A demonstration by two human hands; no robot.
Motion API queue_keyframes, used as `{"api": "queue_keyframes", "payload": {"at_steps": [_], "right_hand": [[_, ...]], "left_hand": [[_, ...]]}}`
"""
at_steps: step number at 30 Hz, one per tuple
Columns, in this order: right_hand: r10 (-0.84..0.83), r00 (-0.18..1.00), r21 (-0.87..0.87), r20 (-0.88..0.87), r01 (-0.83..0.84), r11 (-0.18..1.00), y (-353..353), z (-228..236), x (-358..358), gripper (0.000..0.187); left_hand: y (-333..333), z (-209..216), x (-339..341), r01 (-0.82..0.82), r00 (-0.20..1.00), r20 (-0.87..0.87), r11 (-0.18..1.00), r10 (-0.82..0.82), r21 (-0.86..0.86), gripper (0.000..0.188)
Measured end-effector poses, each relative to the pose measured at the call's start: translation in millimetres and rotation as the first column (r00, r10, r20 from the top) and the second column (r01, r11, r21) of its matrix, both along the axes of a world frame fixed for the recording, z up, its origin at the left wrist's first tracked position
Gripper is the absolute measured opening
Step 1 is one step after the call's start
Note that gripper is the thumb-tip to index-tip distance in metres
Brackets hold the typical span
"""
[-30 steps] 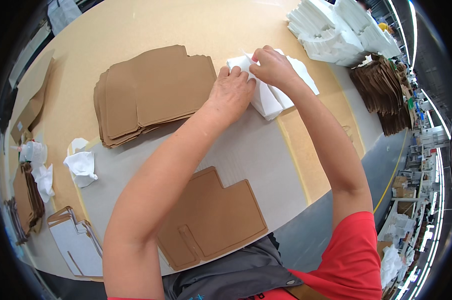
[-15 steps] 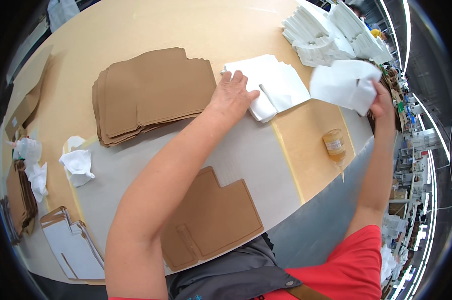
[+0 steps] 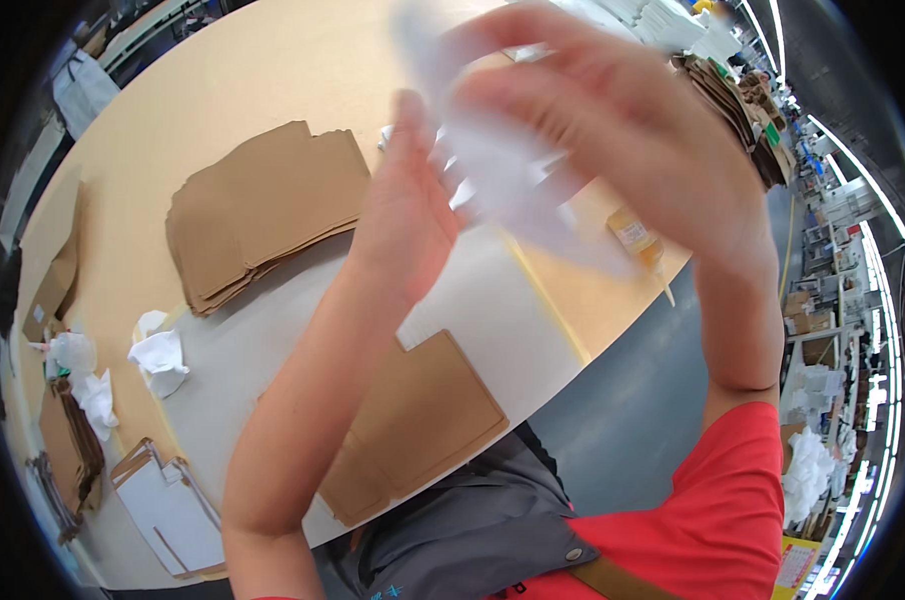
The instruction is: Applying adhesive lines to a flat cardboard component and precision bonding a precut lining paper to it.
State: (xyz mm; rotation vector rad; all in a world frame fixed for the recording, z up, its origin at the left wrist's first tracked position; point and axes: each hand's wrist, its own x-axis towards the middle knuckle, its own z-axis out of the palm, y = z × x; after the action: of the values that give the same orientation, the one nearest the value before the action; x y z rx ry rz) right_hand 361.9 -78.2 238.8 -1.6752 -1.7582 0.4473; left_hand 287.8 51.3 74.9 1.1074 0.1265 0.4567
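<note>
The right hand pinches the blurred sheet, slanting down below it; left hand, fingers apart, hovers just leftward!

The table carries stacked brown sheets, another brown sheet, half-hidden white sheets, a crumpled cloth and a bottle.

White sheet: thin, pale, soft-edged with motion blur; single sheet or several, cannot tell. Raised above the worktable, pinched by the right hand, whose fingers cover part of it. Hangs at a slant, upper end near the top of the view, lower end trailing down toward the right, under that hand. Left hand upright just beside its left edge; contact there probably slight, if any.
</note>
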Motion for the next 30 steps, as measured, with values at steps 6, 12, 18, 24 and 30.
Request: {"api": "queue_keyframes", "payload": {"at_steps": [6,12,18,24,30], "right_hand": [[-0.272,0.934,0.145,-0.233,0.309,0.940,-4,-38,5,0.063],[-0.309,0.476,-0.383,-0.823,-0.064,0.922,-49,-150,8,0.077],[-0.373,0.203,-0.404,-0.905,-0.142,0.904,-56,-148,-75,0.044],[-0.382,0.502,-0.375,-0.776,0.119,0.919,-81,-148,-102,0.034],[-0.397,0.611,-0.373,-0.685,0.174,0.911,-91,-150,-121,0.031]], "left_hand": [[-2,3,-87,0.023,0.986,0.166,0.990,0.000,-0.137,0.071],[-19,-2,-161,0.045,0.980,0.195,0.924,0.033,-0.380,0.076],[-43,-9,-201,0.075,0.979,0.192,0.771,0.062,-0.632,0.080],[-64,-26,-262,0.066,0.979,0.159,0.539,0.127,-0.840,0.085],[-99,-38,-314,-0.096,0.978,0.029,0.572,0.205,-0.815,0.067]]}}
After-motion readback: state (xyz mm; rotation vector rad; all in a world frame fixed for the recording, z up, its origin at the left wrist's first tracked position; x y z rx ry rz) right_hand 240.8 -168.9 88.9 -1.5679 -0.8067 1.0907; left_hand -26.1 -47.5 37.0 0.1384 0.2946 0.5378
